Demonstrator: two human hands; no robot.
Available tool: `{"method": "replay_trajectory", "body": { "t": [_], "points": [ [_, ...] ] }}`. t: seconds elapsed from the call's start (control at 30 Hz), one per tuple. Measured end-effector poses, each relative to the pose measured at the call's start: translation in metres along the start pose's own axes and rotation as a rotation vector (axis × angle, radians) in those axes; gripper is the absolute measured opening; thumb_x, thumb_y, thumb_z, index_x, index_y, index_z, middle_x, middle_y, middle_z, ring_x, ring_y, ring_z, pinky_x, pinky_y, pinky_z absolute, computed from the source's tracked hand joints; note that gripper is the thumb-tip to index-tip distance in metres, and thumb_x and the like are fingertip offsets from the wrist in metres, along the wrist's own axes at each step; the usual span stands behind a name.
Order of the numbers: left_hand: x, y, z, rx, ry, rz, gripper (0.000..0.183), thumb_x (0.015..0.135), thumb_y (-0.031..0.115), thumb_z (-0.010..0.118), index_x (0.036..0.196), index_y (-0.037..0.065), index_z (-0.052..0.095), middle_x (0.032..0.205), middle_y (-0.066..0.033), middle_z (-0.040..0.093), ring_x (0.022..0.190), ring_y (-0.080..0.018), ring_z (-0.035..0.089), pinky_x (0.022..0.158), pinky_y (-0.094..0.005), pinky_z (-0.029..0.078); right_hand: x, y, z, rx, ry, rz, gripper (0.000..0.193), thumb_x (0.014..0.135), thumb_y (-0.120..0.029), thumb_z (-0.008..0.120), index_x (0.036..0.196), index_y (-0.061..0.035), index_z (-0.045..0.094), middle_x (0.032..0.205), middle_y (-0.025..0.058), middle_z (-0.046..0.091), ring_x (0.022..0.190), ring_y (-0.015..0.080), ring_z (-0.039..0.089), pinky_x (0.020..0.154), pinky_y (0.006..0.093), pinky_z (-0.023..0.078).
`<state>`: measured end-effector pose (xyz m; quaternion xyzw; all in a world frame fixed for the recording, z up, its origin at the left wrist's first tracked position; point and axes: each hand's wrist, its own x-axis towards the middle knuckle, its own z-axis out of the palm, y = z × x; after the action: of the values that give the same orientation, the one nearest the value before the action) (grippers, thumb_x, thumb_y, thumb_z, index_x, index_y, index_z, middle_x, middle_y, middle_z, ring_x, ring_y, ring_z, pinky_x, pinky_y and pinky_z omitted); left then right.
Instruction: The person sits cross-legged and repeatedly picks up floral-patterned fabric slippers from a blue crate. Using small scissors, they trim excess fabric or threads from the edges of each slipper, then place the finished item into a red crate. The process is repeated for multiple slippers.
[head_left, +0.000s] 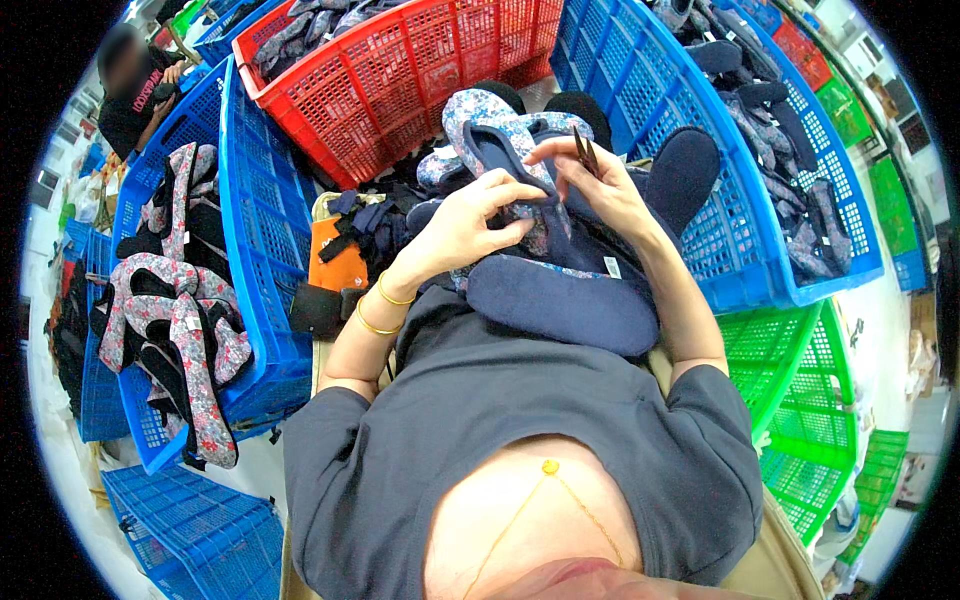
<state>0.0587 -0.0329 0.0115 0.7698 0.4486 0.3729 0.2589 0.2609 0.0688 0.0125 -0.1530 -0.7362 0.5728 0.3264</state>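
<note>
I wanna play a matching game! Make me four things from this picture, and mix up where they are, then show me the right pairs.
Things:
1. Small dark pointed snips
2. Thin gold-coloured bangles
3. Red plastic lattice basket
4. Grey fabric slippers with red flowers

Places:
A. Heaped in the blue plastic basket on the left
B. Around the left forearm
C. At the top middle, beyond both hands
D. Held in the right hand

Right pairs:
1-D
2-B
3-C
4-A

Pale flr [252, 474] L & R, brt lt.
</note>
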Motion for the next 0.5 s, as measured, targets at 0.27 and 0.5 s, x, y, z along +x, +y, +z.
{"method": "replay_trajectory", "body": {
  "t": [0.27, 0.5],
  "points": [
    [0.001, -0.021, 0.007, -0.152, 0.065, 0.165, 0.025, 0.078, 0.006, 0.07, 0.103, 0.004, 0.063, 0.095, -0.0033, 0.054, 0.087, -0.0151, 0.051, 0.078, -0.0282, 0.042, 0.007, 0.013, 0.007, -0.119, -0.008, 0.001, 0.024, 0.1, -0.015, 0.048, 0.119, -0.0043, 0.058, 0.098, 0.0016, 0.063, 0.072, 0.0054, 0.054, 0.065, 0.0212, 0.046],
    [0.0, -0.009, 0.012, 0.143, 0.291, 0.131, 0.034, 0.067, 0.01, 0.074, 0.1, 0.012, 0.068, 0.081, -0.0024, 0.059, 0.08, -0.0216, 0.054, 0.078, -0.0343, 0.043, -0.004, -0.009, 0.007, -0.147, 0.049, 0.118, 0.024, 0.095, -0.015, 0.059, 0.115, -0.0033, 0.059, 0.098, 0.0032, 0.064, 0.076, 0.0066, 0.057, 0.067, 0.023, 0.049]
  ]
}}
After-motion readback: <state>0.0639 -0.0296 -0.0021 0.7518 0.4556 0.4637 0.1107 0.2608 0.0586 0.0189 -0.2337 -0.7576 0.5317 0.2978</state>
